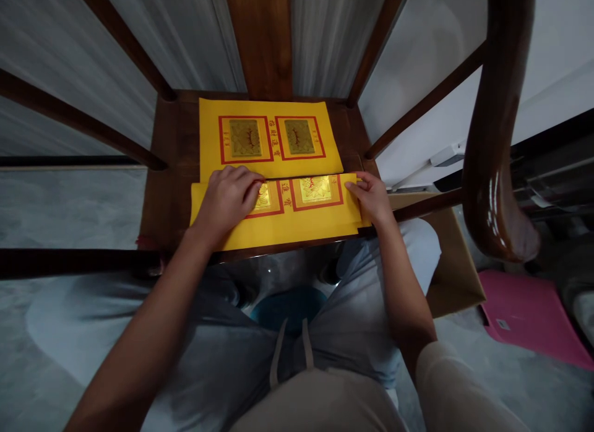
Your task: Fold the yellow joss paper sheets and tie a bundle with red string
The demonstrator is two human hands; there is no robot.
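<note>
The folded yellow paper sheet with red-framed gold panels (290,221) lies beneath and between both hands, on the dark brown wooden chair seat (164,144), which also stretches left of the left hand. The left hand (229,197) rests with bent fingers along the sheet's far edge; whether it pinches the paper I cannot tell. Beyond it, a flat yellow sheet with two red-framed panels (271,138) reaches rightward. The right hand (370,194) grips the far right corner between thumb and fingers. Right of it stand an open brown cardboard box (457,265) and, farther out, a flat pink panel (533,314).
</note>
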